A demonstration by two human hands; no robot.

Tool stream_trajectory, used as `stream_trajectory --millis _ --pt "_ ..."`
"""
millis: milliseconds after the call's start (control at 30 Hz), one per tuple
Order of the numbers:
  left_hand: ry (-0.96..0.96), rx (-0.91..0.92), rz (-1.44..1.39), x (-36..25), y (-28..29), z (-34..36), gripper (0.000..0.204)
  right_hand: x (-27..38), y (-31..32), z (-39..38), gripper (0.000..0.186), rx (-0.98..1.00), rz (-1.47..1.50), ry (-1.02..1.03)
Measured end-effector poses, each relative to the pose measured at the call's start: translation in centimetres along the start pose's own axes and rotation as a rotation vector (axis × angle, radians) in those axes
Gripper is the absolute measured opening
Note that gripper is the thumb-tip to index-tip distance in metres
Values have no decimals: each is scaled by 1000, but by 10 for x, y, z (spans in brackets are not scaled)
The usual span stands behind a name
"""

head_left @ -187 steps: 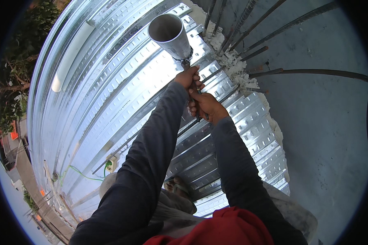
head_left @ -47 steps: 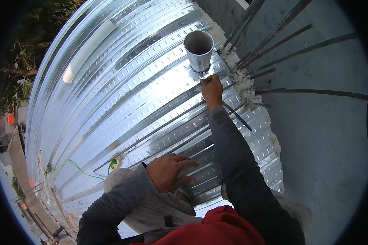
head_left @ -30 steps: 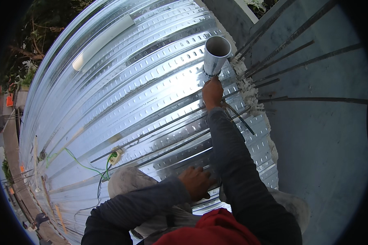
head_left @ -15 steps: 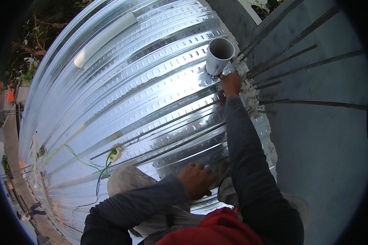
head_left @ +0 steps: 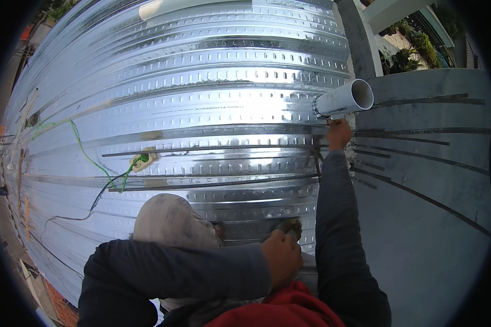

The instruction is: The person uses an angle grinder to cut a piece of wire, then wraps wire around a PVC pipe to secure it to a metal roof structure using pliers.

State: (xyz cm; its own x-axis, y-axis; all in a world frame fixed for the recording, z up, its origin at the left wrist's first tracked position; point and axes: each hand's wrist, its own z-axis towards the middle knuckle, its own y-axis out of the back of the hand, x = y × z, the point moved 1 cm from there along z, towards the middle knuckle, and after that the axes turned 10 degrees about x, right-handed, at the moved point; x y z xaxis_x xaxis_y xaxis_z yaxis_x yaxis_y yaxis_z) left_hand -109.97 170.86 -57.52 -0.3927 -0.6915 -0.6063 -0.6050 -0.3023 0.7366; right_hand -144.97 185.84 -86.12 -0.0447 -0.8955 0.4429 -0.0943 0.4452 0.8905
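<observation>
A grey-white plastic pipe [head_left: 333, 102] rises from the ribbed metal decking at its right edge, with a dark ragged ring around its foot. Close against that foot is my right hand [head_left: 339, 134], arm stretched forward. Its fingers are closed, and whatever they pinch is too small to make out. My left hand [head_left: 282, 255] is curled closed in front of my body, beside my bent leg and near my foot [head_left: 289, 228]. Its fingertips are partly hidden, so I cannot see what it holds, if anything.
Ribbed metal decking [head_left: 213, 109] spreads under me. Steel bars [head_left: 420, 131] jut over the grey wall [head_left: 420, 229] on the right; another bar [head_left: 218, 148] lies along the decking. A socket block [head_left: 143, 159] with a green cable [head_left: 82, 144] sits left. A loose pipe [head_left: 163, 7] lies far off.
The view has swung to the right, putting the standing pipe further right. My left hand has gone from spread fingers to curled ones. My right hand stays by the pipe's foot.
</observation>
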Motion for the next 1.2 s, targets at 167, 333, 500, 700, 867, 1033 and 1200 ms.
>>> stream_trajectory --millis 167,333,500,700,867,1033,1200 --pt "72 -212 1 -32 -12 2 25 0 21 14 25 106 -42 113" --pt "-121 -111 -110 -48 11 8 31 -2 26 -9 38 -17 -85 88" --pt "-78 118 -96 -28 37 7 35 85 59 -97 49 232 -538 781" --pt "-201 243 -175 -21 55 7 30 158 98 -68 39 332 -980 1114" --pt "-37 101 -69 30 69 -15 33 92 162 -151 48 946 -792 700" --pt "11 -110 -197 84 97 11 53 -75 158 -205 97 683 -559 273" --pt "232 162 -280 139 54 18 56 -66 129 -216 112 612 -228 85"
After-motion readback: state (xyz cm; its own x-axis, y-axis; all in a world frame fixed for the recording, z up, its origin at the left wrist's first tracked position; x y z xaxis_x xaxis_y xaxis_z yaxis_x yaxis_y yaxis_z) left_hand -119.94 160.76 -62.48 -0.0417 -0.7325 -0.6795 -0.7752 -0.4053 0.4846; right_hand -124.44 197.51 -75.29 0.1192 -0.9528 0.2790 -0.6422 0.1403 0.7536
